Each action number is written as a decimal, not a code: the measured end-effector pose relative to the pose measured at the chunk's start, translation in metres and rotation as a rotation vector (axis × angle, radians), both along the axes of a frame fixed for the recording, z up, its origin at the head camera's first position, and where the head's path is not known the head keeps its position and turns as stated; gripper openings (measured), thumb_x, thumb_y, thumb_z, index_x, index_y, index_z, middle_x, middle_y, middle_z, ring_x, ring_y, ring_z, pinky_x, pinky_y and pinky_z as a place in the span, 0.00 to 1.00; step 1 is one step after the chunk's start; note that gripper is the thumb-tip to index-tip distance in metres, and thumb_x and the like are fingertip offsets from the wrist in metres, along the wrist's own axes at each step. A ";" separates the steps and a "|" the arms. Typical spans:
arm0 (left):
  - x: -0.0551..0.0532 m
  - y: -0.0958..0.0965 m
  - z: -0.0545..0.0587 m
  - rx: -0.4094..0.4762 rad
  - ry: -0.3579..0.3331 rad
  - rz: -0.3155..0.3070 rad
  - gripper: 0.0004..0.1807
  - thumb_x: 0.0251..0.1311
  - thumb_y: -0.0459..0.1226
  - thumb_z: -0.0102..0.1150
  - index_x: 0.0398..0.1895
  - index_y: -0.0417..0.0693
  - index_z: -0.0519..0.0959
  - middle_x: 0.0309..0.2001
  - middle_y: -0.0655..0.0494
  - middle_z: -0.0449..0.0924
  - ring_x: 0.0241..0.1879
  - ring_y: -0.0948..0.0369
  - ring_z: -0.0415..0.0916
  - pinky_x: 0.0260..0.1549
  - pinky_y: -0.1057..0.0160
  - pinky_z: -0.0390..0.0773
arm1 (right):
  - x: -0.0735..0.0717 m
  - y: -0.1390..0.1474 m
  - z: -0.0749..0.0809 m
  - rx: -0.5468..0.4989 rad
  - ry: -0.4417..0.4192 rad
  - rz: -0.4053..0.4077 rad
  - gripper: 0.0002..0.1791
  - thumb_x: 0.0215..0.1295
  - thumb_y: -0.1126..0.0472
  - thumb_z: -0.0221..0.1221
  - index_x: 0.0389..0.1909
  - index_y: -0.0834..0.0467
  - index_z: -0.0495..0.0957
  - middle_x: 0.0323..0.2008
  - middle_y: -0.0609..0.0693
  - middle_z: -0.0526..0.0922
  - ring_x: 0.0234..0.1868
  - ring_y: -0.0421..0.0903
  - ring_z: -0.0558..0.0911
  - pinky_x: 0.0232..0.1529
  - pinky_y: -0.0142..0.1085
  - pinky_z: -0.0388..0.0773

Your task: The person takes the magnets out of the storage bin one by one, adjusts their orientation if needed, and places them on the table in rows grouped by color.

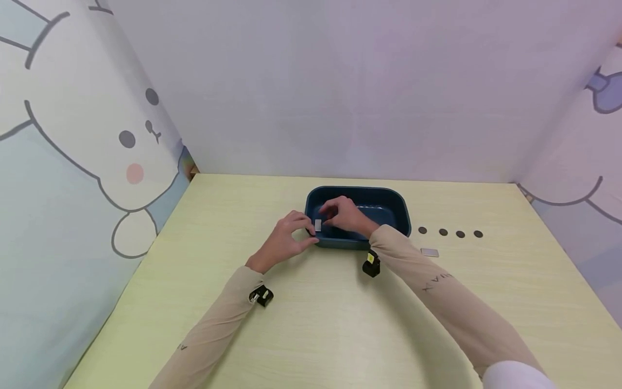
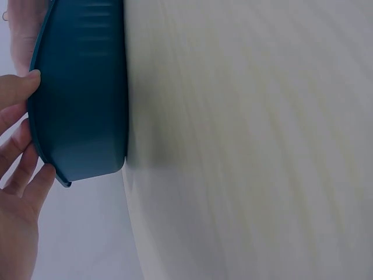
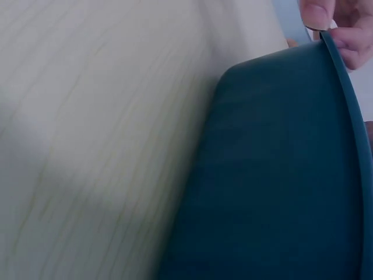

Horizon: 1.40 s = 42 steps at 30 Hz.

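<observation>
A dark blue plastic basin (image 1: 384, 216) rests on the table. At its left front corner, my left hand (image 1: 286, 237) pinches what looks like a small dark disc (image 1: 312, 233), partly covered by the fingers. The left thumb (image 2: 32, 81) touches the basin's rim in the left wrist view. A small white rectangular plate (image 1: 318, 225) shows inside the basin at its left end. My right hand (image 1: 347, 214) reaches over the front rim with bent fingers, their tips just right of the plate. Nothing shows between those tips. The right wrist view mostly holds the basin's outer wall (image 3: 285, 163).
Several flat dark discs (image 1: 443, 232) lie in a row on the table right of the basin. A second small rectangular plate (image 1: 430, 252) lies in front of them. Behind the table (image 1: 311, 324) hangs a pale curtain (image 1: 340, 97); printed fabric covers both sides.
</observation>
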<state>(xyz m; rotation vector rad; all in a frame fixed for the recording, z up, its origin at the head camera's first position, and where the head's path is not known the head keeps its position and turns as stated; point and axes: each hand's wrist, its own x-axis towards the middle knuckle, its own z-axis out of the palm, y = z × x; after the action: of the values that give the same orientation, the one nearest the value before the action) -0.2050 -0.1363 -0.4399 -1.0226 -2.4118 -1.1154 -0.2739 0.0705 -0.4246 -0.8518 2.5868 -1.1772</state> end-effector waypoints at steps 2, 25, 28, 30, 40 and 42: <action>0.000 0.000 0.000 0.005 0.002 -0.002 0.06 0.51 0.37 0.71 0.29 0.48 0.82 0.39 0.59 0.77 0.47 0.62 0.69 0.49 0.59 0.71 | 0.000 -0.004 -0.001 0.016 0.012 0.020 0.14 0.53 0.73 0.65 0.43 0.65 0.81 0.38 0.58 0.81 0.35 0.47 0.80 0.38 0.38 0.78; 0.000 0.001 0.001 0.001 0.013 -0.006 0.05 0.52 0.38 0.70 0.29 0.49 0.82 0.39 0.60 0.76 0.46 0.62 0.69 0.48 0.60 0.71 | -0.004 -0.015 -0.008 0.213 0.174 0.147 0.10 0.54 0.75 0.60 0.35 0.62 0.85 0.33 0.54 0.84 0.32 0.46 0.79 0.35 0.37 0.76; 0.000 0.001 0.001 0.007 0.019 -0.006 0.06 0.51 0.38 0.71 0.28 0.49 0.81 0.39 0.59 0.76 0.46 0.61 0.69 0.48 0.59 0.71 | -0.004 -0.013 -0.006 0.235 0.145 0.143 0.10 0.54 0.76 0.59 0.34 0.62 0.85 0.31 0.53 0.83 0.29 0.44 0.77 0.32 0.35 0.74; 0.000 0.001 0.002 0.008 0.019 -0.003 0.06 0.51 0.38 0.71 0.28 0.49 0.82 0.38 0.59 0.76 0.46 0.61 0.69 0.48 0.60 0.71 | -0.005 -0.012 -0.004 0.251 0.123 0.139 0.10 0.54 0.76 0.59 0.34 0.62 0.84 0.30 0.53 0.83 0.29 0.44 0.76 0.31 0.35 0.74; -0.002 0.001 0.000 -0.012 -0.007 0.007 0.06 0.51 0.38 0.70 0.29 0.50 0.82 0.38 0.60 0.76 0.46 0.62 0.69 0.49 0.60 0.71 | -0.010 -0.003 -0.002 0.292 0.076 0.140 0.07 0.57 0.73 0.61 0.36 0.63 0.84 0.32 0.53 0.82 0.31 0.46 0.77 0.35 0.37 0.76; -0.002 0.001 0.000 -0.013 -0.001 0.006 0.06 0.51 0.38 0.70 0.29 0.51 0.82 0.38 0.60 0.76 0.46 0.62 0.69 0.49 0.60 0.71 | -0.010 -0.001 -0.003 0.297 0.090 0.144 0.07 0.57 0.73 0.61 0.35 0.63 0.84 0.32 0.53 0.82 0.32 0.46 0.77 0.36 0.37 0.76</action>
<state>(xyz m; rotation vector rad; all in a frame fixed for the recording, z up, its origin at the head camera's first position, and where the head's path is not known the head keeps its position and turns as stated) -0.2074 -0.1355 -0.4403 -1.0186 -2.4242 -1.1001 -0.2844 0.0692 -0.4274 -1.0204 2.6273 -0.7084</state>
